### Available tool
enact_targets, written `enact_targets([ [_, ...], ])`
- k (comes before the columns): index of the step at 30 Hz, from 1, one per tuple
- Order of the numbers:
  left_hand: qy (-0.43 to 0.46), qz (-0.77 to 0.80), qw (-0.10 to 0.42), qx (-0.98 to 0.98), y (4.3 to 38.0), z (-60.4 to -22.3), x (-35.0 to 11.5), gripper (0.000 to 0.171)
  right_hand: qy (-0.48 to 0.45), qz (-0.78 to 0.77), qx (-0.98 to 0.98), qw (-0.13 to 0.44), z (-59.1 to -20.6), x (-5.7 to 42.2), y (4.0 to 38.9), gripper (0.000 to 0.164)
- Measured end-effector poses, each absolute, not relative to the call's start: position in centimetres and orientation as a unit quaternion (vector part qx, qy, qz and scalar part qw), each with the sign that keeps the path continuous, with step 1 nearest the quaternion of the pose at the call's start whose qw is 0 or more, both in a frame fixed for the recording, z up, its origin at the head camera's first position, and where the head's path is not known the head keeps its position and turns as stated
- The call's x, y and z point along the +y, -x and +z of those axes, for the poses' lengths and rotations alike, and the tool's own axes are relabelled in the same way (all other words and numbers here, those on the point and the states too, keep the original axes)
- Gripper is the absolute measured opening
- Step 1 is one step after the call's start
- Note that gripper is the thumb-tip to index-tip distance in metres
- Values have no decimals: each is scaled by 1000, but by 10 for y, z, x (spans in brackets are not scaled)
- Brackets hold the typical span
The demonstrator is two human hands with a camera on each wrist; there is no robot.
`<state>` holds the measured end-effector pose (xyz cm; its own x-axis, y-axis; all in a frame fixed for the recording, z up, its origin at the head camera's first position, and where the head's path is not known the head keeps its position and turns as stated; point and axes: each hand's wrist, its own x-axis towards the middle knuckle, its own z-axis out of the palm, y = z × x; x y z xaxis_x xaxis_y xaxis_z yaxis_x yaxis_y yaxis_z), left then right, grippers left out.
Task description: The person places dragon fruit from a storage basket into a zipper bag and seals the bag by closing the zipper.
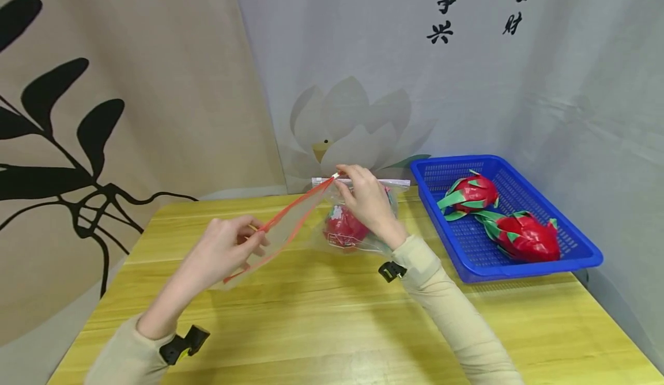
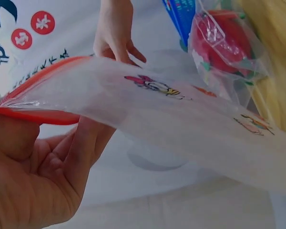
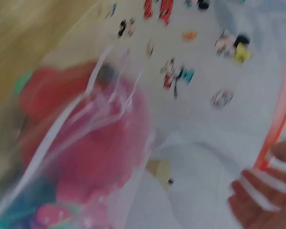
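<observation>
One bag (image 1: 293, 221) hangs above the tabletop (image 1: 311, 327), its parted orange mouth slanting from the left grip (image 1: 225, 249), pinching the near rim, to the right grip (image 1: 368, 197), pinching the end nearer the far edge.

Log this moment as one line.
left hand: holds orange-edged bag, mouth parted | right hand: pinches its other end | clear bag: on table, red item inside | blue basket: two red-green fruits

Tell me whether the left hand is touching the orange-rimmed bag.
Touching. The head view shows it: the left hand pinches the orange-rimmed bag along its rim, with no gap between them.
</observation>
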<state>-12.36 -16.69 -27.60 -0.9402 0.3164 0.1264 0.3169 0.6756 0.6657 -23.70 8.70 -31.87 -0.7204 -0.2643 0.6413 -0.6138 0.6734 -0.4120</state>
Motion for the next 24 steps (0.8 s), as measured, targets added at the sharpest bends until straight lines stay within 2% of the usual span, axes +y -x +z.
enact_targets([
  [3,157,-381,3,-911,124,-276,-162,17,-193,367,-884,215,-315,82,227,41],
  [9,135,-400,0,-907,125,-275,-146,16,-109,439,-888,78,-308,76,206,75],
  [13,121,-405,6,-906,126,-275,-133,15,-77,440,-894,31,-304,77,195,82],
  [16,113,-405,15,-907,126,-275,-124,14,-88,437,-895,5,-300,79,187,72],
  [21,106,-381,22,-918,129,-273,-112,12,-140,483,-864,7,-297,84,184,28],
  [24,112,-342,8,-933,134,-268,-107,10,-159,510,-845,12,-297,88,188,19],
])
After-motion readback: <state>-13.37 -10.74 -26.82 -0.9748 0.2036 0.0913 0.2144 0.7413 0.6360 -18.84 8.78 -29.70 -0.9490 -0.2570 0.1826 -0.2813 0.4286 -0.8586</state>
